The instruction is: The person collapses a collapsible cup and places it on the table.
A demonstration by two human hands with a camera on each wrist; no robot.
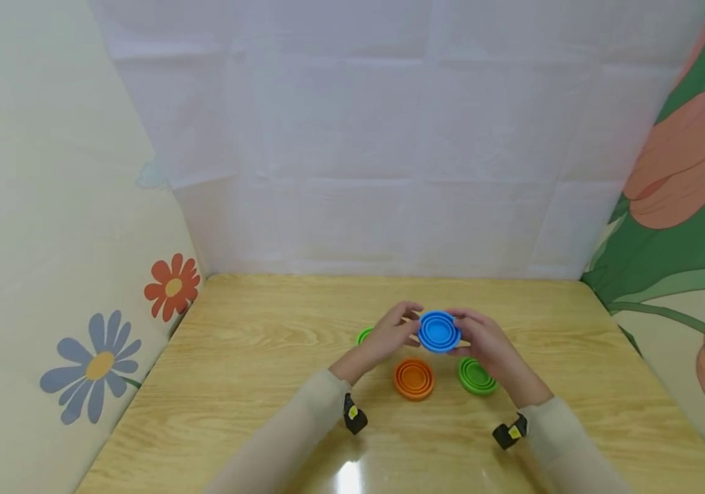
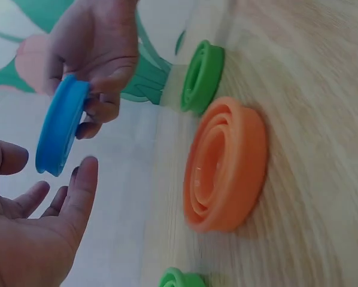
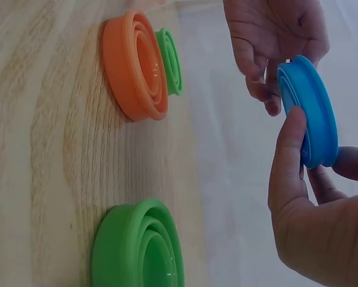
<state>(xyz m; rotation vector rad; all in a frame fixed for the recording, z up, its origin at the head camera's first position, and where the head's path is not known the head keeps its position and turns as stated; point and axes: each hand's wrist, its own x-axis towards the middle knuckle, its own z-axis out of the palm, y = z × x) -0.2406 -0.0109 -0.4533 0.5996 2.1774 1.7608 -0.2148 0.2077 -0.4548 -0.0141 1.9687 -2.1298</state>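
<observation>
A blue collapsible cup (image 1: 439, 332), folded flat into concentric rings, is held up above the table with its ringed face toward the head camera. My right hand (image 1: 487, 344) pinches its right edge between thumb and fingers; the right wrist view shows this grip on the blue cup (image 3: 311, 113). On the other side, my left hand (image 1: 387, 334) is spread around the left edge. In the left wrist view, a gap shows between the left hand's fingertips (image 2: 88, 170) and the blue cup (image 2: 62, 125).
Flattened on the wooden table (image 1: 253, 357) are an orange collapsible cup (image 1: 414, 379) below the hands, a green one (image 1: 477, 376) under the right wrist, and another green one (image 1: 362, 335) partly hidden behind the left hand. A white cloth (image 1: 352, 137) hangs behind.
</observation>
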